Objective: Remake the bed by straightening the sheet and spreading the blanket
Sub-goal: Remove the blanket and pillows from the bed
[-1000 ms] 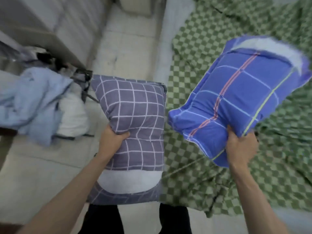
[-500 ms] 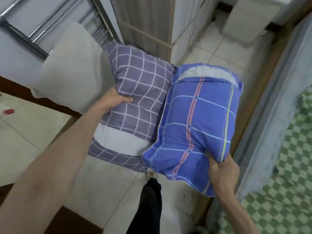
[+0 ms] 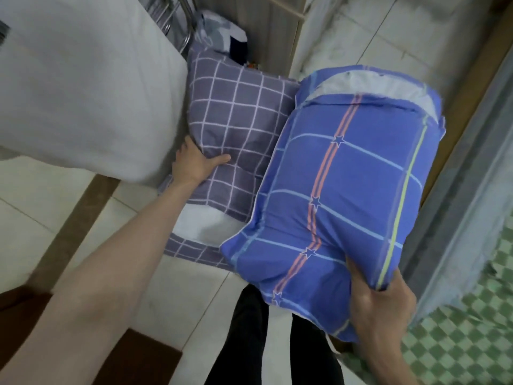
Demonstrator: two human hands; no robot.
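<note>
My left hand (image 3: 195,161) grips a grey-purple checked pillow (image 3: 236,115) by its side, holding it over the floor next to a white mattress-like surface. In my right hand (image 3: 380,301) I grip the lower corner of a bright blue pillow (image 3: 347,190) with red, yellow and pale blue stripes; it overlaps the purple pillow's right edge. The green checked sheet (image 3: 458,334) of the bed shows only at the lower right corner, beyond the grey mattress edge (image 3: 458,218).
A white padded surface (image 3: 83,87) fills the upper left, with metal rails (image 3: 177,20) behind it. A wooden cabinet (image 3: 277,29) stands at the top. Pale floor tiles (image 3: 177,290) and my dark trouser legs (image 3: 249,343) lie below. A brown board (image 3: 133,362) sits lower left.
I have turned away from the bed with both pillows. They have come nearer the white surface and the cabinet, and the green sheet has slid out to the right edge.
</note>
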